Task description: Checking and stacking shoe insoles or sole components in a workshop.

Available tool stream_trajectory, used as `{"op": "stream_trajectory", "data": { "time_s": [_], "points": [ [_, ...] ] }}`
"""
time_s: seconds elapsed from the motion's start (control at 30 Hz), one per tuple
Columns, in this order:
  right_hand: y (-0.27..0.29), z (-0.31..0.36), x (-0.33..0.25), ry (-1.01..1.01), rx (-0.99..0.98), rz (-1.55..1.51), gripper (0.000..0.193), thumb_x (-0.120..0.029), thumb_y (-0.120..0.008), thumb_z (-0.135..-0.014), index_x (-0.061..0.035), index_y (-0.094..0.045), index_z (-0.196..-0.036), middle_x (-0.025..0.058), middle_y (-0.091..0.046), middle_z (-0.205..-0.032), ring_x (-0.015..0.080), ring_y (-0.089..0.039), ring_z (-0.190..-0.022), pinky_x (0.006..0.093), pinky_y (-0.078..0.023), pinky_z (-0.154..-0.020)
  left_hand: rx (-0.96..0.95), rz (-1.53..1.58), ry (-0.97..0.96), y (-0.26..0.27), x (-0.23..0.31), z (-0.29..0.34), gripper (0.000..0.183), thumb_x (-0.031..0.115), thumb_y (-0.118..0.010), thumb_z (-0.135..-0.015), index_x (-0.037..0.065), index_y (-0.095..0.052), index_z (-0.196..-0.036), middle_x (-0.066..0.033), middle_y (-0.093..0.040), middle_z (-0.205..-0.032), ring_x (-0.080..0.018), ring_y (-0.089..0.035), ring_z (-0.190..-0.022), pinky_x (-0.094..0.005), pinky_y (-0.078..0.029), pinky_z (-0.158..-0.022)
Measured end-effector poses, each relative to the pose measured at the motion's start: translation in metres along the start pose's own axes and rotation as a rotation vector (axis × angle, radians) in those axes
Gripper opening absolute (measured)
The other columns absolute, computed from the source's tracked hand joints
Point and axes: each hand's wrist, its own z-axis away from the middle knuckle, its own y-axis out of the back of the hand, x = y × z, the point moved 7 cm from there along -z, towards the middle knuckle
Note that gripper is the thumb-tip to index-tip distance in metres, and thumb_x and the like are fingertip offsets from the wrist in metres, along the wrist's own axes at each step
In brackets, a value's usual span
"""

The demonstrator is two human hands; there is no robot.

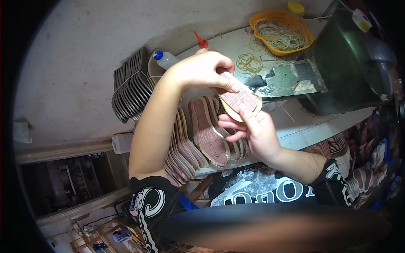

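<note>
A pink patterned shoe insole (238, 98) with a cream edge is held up over the bench, between both hands. My left hand (211, 69) pinches its upper end, thumb on the pink face. At its lower, rounded end my right hand (262, 134) grips it with the thumb on top, the other fingers partly spread. The underside is hidden. Just below lie several more pink insoles (209, 139) with pale notched edges, the front one face up. Beside them, close to my left forearm, stands a row of insoles (185, 147) on edge.
Dark soles (133, 84) are banded together at left, near a white bottle (168, 60) with a blue cap. A yellow basket (280, 52) contains rubber bands; loose bands (249, 63) lie beside it. A green machine (350, 63) with a worn plate (291, 79) occupies the right.
</note>
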Motion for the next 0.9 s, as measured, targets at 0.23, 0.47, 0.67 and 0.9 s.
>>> {"op": "stream_trajectory", "data": {
  "time_s": [0.23,0.47,0.67,0.9],
  "points": [
    [0.002,-0.008,-0.008,-0.087,0.044,-0.043,0.041,-0.029,-0.046,-0.100,0.0028,-0.050,-0.125,0.0159,-0.064,-0.107,0.0212,-0.066,-0.097,0.0269,-0.058,-0.069,0.002,0.137,0.067,0.001,-0.012,0.005,0.033,0.031,-0.075,-0.078,0.001,-0.061,-0.080,-0.0034,-0.058,-0.068,-0.0109,-0.053,-0.065,-0.0272,-0.042,-0.058],
    [0.005,-0.012,-0.018,-0.183,0.020,0.011,0.039,-0.028,-0.045,-0.100,0.0037,-0.054,-0.121,0.0153,-0.064,-0.107,0.0204,-0.067,-0.093,0.0269,-0.058,-0.071,0.062,0.128,0.155,-0.008,-0.008,0.027,0.032,0.032,-0.067,-0.085,0.001,-0.057,-0.083,-0.0007,-0.049,-0.063,-0.0082,-0.045,-0.060,-0.0262,-0.038,-0.054],
    [0.007,-0.010,-0.027,-0.210,0.013,0.133,0.038,-0.030,-0.047,-0.099,0.0028,-0.057,-0.116,0.0139,-0.067,-0.101,0.0186,-0.068,-0.086,0.0269,-0.057,-0.071,0.075,0.138,0.251,-0.021,0.000,0.042,0.031,0.031,-0.060,-0.090,0.001,-0.057,-0.086,-0.0021,-0.050,-0.065,-0.0087,-0.045,-0.063,-0.0268,-0.039,-0.055],
    [0.015,-0.011,-0.031,-0.259,0.031,0.198,0.042,-0.036,-0.048,-0.098,0.0023,-0.060,-0.109,0.0133,-0.068,-0.099,0.0199,-0.069,-0.085,0.0271,-0.057,-0.070,0.078,0.210,0.337,-0.037,0.001,0.048,0.032,0.031,-0.056,-0.093,0.000,-0.055,-0.084,0.0000,-0.051,-0.067,-0.0072,-0.043,-0.064,-0.0255,-0.039,-0.056]
  ]
}}
